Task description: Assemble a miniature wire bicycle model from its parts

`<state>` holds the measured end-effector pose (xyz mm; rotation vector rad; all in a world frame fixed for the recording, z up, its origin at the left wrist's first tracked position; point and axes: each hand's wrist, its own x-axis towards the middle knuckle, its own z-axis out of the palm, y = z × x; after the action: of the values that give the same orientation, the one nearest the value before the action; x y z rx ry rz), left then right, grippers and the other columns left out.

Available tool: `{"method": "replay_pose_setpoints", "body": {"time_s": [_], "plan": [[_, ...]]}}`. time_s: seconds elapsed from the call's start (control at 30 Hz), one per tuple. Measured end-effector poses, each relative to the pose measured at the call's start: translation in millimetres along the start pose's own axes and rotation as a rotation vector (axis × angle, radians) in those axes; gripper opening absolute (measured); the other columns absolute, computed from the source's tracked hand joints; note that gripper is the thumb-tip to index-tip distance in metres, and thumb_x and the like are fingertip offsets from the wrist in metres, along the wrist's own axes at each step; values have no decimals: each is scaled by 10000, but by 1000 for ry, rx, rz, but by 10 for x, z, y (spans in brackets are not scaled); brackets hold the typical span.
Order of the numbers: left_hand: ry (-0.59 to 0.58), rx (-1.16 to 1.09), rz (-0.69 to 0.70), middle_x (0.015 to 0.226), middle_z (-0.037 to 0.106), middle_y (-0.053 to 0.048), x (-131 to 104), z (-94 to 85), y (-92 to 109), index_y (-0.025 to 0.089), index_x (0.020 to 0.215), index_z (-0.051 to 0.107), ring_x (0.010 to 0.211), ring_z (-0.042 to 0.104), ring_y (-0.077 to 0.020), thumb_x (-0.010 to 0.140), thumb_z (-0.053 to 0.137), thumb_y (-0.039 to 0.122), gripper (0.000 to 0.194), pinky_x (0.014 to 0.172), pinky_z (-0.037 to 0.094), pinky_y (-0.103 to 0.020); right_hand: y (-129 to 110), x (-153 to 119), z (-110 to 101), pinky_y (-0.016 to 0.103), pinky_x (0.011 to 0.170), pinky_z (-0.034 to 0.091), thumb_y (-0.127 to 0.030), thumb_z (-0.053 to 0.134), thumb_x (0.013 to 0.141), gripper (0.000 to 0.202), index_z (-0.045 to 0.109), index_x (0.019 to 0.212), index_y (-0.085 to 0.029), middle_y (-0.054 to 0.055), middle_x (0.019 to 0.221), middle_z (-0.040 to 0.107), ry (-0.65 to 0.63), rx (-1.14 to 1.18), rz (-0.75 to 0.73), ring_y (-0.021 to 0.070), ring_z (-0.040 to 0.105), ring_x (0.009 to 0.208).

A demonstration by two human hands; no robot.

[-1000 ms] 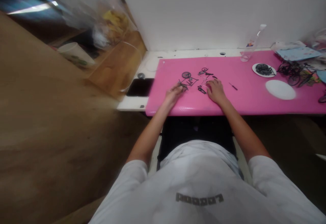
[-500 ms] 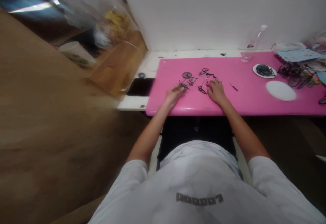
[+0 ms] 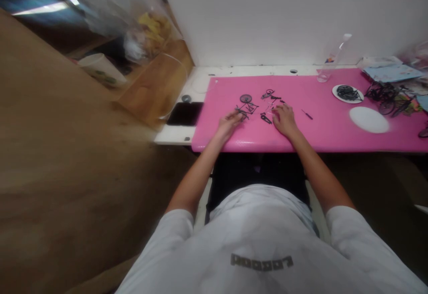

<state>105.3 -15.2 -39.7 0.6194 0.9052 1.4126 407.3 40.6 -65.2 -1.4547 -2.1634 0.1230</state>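
My left hand (image 3: 230,123) is closed round the near end of a dark miniature bicycle frame (image 3: 250,108) above the pink mat (image 3: 247,138). One small spoked wheel (image 3: 245,99) sits at the frame's far end. My right hand (image 3: 284,119) lies over the mat with its fingertips down at some tiny parts; whether it pinches one I cannot tell. Between the hands is a flat black part (image 3: 265,118). Beyond them lie another small bicycle piece with a ring (image 3: 267,94) and a thin black part (image 3: 275,98).
A small screwdriver (image 3: 306,114) lies right of my right hand. Farther right are a plate of black parts (image 3: 338,96), a white oval lid or plate (image 3: 368,120) and a heap of miniature bicycles (image 3: 384,95). A clear bottle (image 3: 329,64) stands behind; a dark phone-like slab (image 3: 185,114) lies left.
The bicycle frame in my left hand has turned or tilted slightly. My right hand has barely moved, and the parts on the mat look the same.
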Motion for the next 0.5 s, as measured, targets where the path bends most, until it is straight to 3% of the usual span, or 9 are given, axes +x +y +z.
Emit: {"method": "replay_pose_setpoints", "body": {"time_s": [0.3, 0.5], "plan": [[-23, -21, 4, 1020, 857, -66, 41, -16, -19, 138, 1082, 824, 933, 833, -168, 793, 981, 67, 336, 1096, 597, -360, -41, -39, 14, 715, 1353, 355, -367, 460, 1109, 556, 717, 1554, -156, 203, 1744, 523, -11, -106, 12, 460, 319, 1687], [-20, -23, -13, 1020, 860, -70, 41, -24, -22, 147, 1075, 831, 968, 833, -178, 793, 989, 93, 327, 1095, 595, -360, -65, -52, 8, 727, 1320, 389, -391, 467, 1093, 582, 722, 1538, -115, 215, 1632, 633, 3, -87, 65, 505, 357, 1639]]}}
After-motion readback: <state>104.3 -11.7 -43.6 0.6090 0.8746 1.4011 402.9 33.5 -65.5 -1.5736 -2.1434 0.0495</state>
